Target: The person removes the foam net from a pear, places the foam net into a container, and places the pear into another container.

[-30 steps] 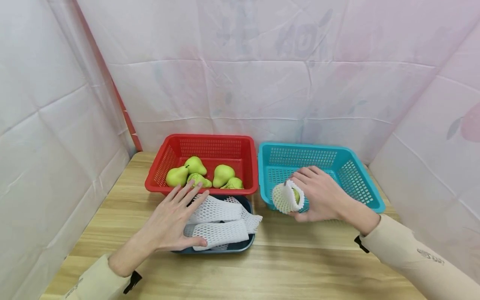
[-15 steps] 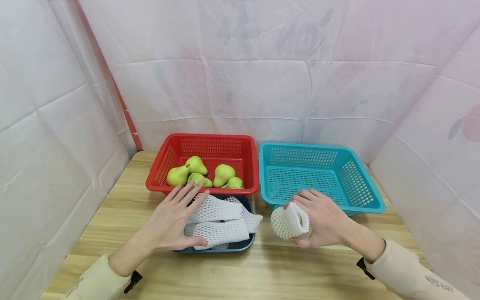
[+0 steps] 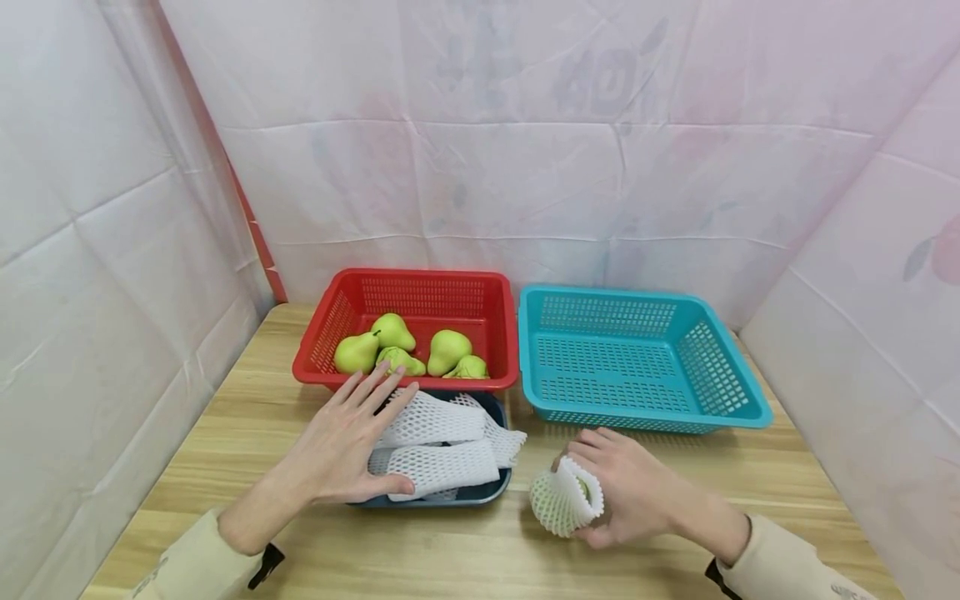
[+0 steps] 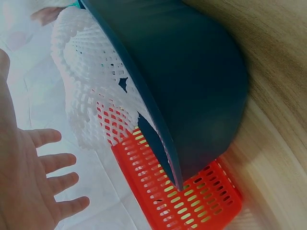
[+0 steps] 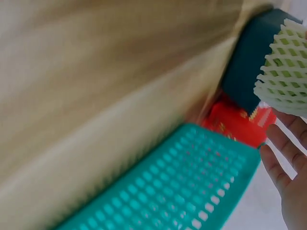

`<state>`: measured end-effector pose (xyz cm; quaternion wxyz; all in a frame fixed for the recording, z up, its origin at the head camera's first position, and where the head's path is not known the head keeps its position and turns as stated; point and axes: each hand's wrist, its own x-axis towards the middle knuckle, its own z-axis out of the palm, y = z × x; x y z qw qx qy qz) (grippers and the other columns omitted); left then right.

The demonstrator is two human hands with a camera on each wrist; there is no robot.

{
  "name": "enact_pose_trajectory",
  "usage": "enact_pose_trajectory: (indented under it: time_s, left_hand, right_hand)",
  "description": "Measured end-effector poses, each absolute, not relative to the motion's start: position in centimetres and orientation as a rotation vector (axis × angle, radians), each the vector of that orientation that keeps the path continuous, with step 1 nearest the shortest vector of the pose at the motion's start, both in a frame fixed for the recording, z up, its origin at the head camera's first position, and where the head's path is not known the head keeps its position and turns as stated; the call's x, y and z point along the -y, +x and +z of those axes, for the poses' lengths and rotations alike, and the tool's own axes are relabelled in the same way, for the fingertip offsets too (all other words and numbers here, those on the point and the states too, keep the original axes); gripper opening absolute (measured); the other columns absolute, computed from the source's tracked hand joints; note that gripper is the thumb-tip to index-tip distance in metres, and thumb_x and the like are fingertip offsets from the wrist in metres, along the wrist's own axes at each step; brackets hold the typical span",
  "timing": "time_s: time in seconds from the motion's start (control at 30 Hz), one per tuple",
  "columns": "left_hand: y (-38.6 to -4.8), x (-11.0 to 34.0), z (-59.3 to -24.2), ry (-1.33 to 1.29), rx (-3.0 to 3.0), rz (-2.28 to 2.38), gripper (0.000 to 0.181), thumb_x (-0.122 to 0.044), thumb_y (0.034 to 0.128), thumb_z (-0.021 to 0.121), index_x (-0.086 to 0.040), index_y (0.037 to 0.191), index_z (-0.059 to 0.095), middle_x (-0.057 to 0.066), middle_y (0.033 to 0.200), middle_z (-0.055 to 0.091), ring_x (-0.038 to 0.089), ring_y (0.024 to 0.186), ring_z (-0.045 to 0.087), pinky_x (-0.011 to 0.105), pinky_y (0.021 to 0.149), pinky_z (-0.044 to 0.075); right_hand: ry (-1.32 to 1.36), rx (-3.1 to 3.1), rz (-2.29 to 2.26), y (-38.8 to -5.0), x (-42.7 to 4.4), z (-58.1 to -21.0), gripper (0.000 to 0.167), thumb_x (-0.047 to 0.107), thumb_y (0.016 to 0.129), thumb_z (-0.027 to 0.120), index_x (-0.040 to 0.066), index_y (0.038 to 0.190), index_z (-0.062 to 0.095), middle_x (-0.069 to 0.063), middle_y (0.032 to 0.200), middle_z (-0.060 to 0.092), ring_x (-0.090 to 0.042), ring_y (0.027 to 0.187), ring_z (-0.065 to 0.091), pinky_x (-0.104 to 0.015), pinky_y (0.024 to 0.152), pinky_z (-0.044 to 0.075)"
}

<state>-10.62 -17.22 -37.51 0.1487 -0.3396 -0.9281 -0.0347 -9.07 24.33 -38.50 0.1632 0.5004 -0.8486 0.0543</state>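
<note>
My right hand [image 3: 626,487] grips a green pear wrapped in a white foam net sleeve [image 3: 558,500], held over the table in front of the blue basket. In the right wrist view the green of the pear [image 5: 288,72] shows through the mesh. My left hand [image 3: 341,450] hovers with spread, straight fingers over the left part of a dark blue tub [image 3: 480,502]. Inside that tub lie several white foam net sleeves [image 3: 442,468]. The left wrist view shows the palm [image 4: 19,182] apart from the sleeves, holding nothing.
Behind the tub stands a red basket [image 3: 420,277] with several green pears [image 3: 448,350]. To its right is a blue basket [image 3: 645,298]. All stand on a wooden table [image 3: 420,558], with white cloth [image 3: 525,183] hanging at the back and sides.
My right hand has brought the wrapped pear from over the front edge of the blue basket back toward me, above the table. My left hand has stayed where it was.
</note>
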Motion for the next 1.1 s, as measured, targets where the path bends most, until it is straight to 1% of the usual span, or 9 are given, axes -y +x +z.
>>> enact_pose_trajectory:
  time_s: [0.13,0.23,0.43,0.6,0.7,0.97,1.1]
  left_hand:
    - [-10.5,17.2,-37.4,-0.977,2.668,-0.102,0.113,-0.087,0.0756,0.065,-0.013,0.16,0.046,0.014,0.167,0.045,0.039,0.156,0.041,0.059,0.125,0.039]
    - [-10.5,17.2,-37.5,-0.982,2.663,-0.103,0.114,-0.087,0.0756,0.065,-0.014,0.16,0.045,0.014,0.167,0.045,0.04,0.156,0.042,0.059,0.125,0.039]
    - [-10.6,17.3,-37.7,-0.991,2.647,-0.093,0.114,-0.088,0.0764,0.063,-0.013,0.161,0.044,0.014,0.168,0.044,0.04,0.156,0.041,0.059,0.124,0.039]
    - [-10.5,17.3,-37.6,-0.996,2.642,-0.087,0.114,-0.087,0.0761,0.064,-0.014,0.161,0.044,0.014,0.167,0.044,0.04,0.156,0.041,0.059,0.124,0.039]
    - [-10.6,17.3,-37.7,-0.994,2.639,-0.083,0.114,-0.087,0.076,0.063,-0.013,0.16,0.045,0.014,0.167,0.045,0.04,0.155,0.042,0.059,0.124,0.04]
    - [-10.6,17.3,-37.7,-0.995,2.64,-0.094,0.115,-0.09,0.0768,0.06,-0.013,0.161,0.044,0.015,0.167,0.045,0.04,0.156,0.042,0.059,0.124,0.039]
    - [-10.6,17.3,-37.7,-0.993,2.641,-0.097,0.115,-0.09,0.0765,0.06,-0.013,0.16,0.045,0.015,0.167,0.045,0.04,0.156,0.042,0.059,0.124,0.039]
  right_hand:
    - [1.475,2.46,0.147,-8.3,-23.9,-39.6,0.081,0.063,0.053,0.095,0.025,0.117,0.064,0.015,0.105,0.067,-0.005,0.099,0.061,-0.036,0.086,0.061]
    - [1.501,2.469,0.149,-7.9,-23.5,-40.4,0.081,0.064,0.055,0.094,0.024,0.119,0.064,0.015,0.107,0.067,-0.005,0.101,0.062,-0.035,0.088,0.061]
    - [1.532,2.457,0.128,-7.5,-22.8,-41.5,0.077,0.067,0.058,0.092,0.026,0.117,0.063,0.016,0.106,0.066,-0.003,0.099,0.06,-0.027,0.086,0.057]
    - [1.54,2.459,0.13,-7.3,-22.3,-42.0,0.078,0.068,0.058,0.091,0.027,0.116,0.062,0.017,0.105,0.065,-0.003,0.097,0.058,-0.023,0.083,0.053]
    - [1.546,2.459,0.132,-7.2,-22.2,-42.1,0.078,0.069,0.058,0.091,0.026,0.116,0.062,0.017,0.105,0.065,-0.003,0.097,0.058,-0.022,0.083,0.052]
    - [1.534,2.445,0.184,-7.1,-22.1,-42.3,0.08,0.067,0.054,0.093,0.025,0.116,0.063,0.017,0.104,0.064,-0.003,0.097,0.059,-0.024,0.083,0.053]
    - [1.531,2.458,0.213,-7.1,-22.1,-42.3,0.08,0.066,0.055,0.093,0.025,0.117,0.064,0.017,0.105,0.065,-0.003,0.097,0.059,-0.024,0.084,0.053]
